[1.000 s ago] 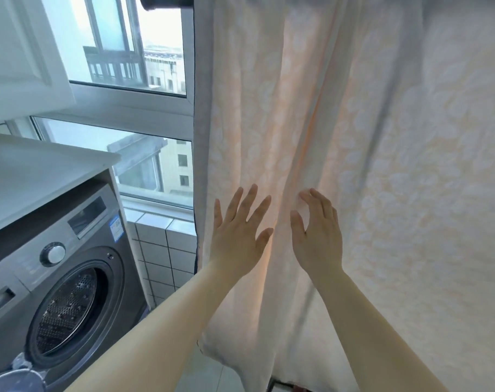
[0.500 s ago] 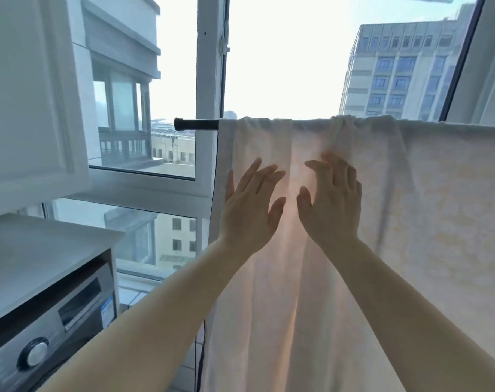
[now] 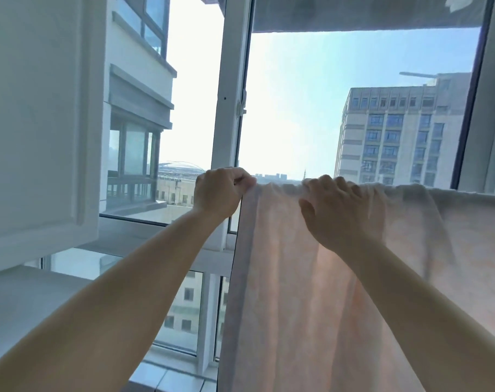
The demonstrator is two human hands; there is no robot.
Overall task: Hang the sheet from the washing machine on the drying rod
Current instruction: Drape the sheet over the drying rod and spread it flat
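Observation:
A pale peach sheet (image 3: 311, 278) hangs draped over the drying rod, which is hidden under its top fold and my hands. Light shines through the cloth. My left hand (image 3: 219, 193) is curled and pinches the sheet's top left corner at rod height. My right hand (image 3: 336, 207) grips the bunched top fold of the sheet a little to the right, fingers curled over the rod line. The washing machine is out of view.
A white wall cabinet (image 3: 36, 123) stands at the left with a white countertop (image 3: 22, 301) below it. The window frame (image 3: 229, 94) rises just behind the sheet's left edge. Buildings show through the glass. Tiled sill (image 3: 169, 377) lies at the bottom.
Both hands rose from lying flat against the hanging cloth to the top fold and closed on it. The view tilted upward; the rod's bare left end is now covered.

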